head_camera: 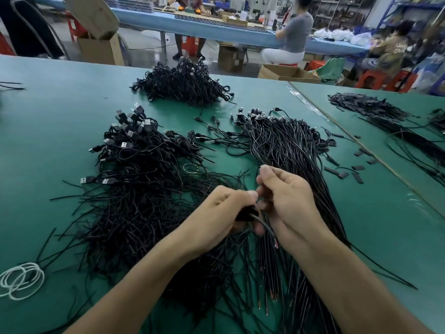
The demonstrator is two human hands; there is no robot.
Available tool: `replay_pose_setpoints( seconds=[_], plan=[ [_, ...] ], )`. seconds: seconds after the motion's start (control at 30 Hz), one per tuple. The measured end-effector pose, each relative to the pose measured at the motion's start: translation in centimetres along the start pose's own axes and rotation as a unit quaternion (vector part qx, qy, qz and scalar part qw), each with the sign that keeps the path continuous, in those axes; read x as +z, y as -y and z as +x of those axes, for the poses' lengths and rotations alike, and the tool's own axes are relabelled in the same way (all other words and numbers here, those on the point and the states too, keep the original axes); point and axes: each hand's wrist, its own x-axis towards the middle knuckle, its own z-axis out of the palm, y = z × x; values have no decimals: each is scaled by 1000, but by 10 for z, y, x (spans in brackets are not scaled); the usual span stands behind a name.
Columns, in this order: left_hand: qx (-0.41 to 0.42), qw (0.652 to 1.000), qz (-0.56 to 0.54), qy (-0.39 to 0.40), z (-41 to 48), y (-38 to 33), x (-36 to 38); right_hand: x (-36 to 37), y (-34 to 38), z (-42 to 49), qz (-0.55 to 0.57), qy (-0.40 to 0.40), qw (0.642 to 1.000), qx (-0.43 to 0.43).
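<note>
The work is in mid-run, judging by the piles. The left hand [224, 210] has its fingers curled round a dark bunch and one black cable [266, 226], which runs out under the thumb toward the person. The right hand [286, 201] meets it just above the green table [60, 116], its fingertips drawn together at the left thumb and apparently pinching the same cable, though the pinch itself is hidden. That cable is held between the two hands, over the near ends of the stock. To the right lies a combed pile [289, 145] with bare wire ends toward the person, and to the left a tangled pile [144, 165] of plugs – which one is finished I cannot tell. A far pile [185, 83] and loose short sleeves [342, 174] suggest much is left.
</note>
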Motion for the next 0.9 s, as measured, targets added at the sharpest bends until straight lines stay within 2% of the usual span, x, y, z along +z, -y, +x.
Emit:
replay_pose_setpoints(
  seconds=[0.07, 0.13, 0.2, 0.27, 0.33, 0.47, 0.6, 0.8, 0.9],
  plan=[
    [13, 999, 46, 24, -1, 0, 0, 0, 3, 4, 84, -53, 994, 47],
    [20, 999, 49, 4, 0, 4, 0, -3, 5, 7, 108, -63, 991, 45],
    [24, 998, 19, -55, 3, 6, 2, -4, 5, 3, 42, -18, 999, -15],
    [28, 993, -8, -114, 7, 8, 2, -3, 3, -6, -88, 40, 988, -120],
    [49, 985, -21, -164, 8, 9, -3, 0, 0, -14, -209, 79, 949, -223],
    [63, 969, -48, -234, 7, 7, -8, 5, -6, -25, -359, 78, 872, -322],
    [61, 965, -52, -250, 6, 8, -5, 2, -12, -30, -396, 72, 839, -367],
    [73, 962, -73, -252, 7, 10, -4, 3, -11, -29, -393, 69, 853, -336],
    [66, 960, -83, -260, 8, 12, -5, 2, -9, -31, -431, 73, 810, -391]
  ],
)
